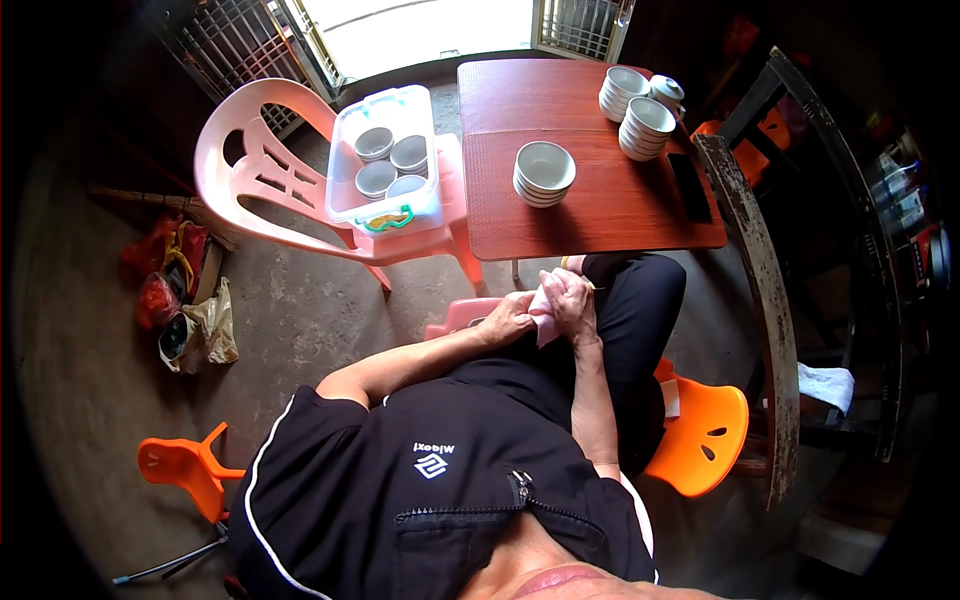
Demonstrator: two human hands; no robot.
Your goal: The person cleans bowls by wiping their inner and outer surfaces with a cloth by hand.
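A pale pink cloth (543, 318) is bunched between my two hands above my lap, just off the table's front edge. My left hand (507, 320) has its fingers closed on the cloth's left side. Wrapped round the cloth from the right is my right hand (570, 300). A stack of white bowls (545, 168) stands on the red-brown table (620, 215) beyond my hands. Several more bowls (376, 144) sit in a clear plastic box (338, 200) on a pink chair (225, 165) to the left.
Two bowl stacks (643, 130), a small lidded pot (666, 90) and a dark flat object (689, 187) are at the table's right. A worn wooden frame (765, 300) and an orange chair (705, 430) stand right. Bags (212, 325) and an orange stool (195, 465) lie left.
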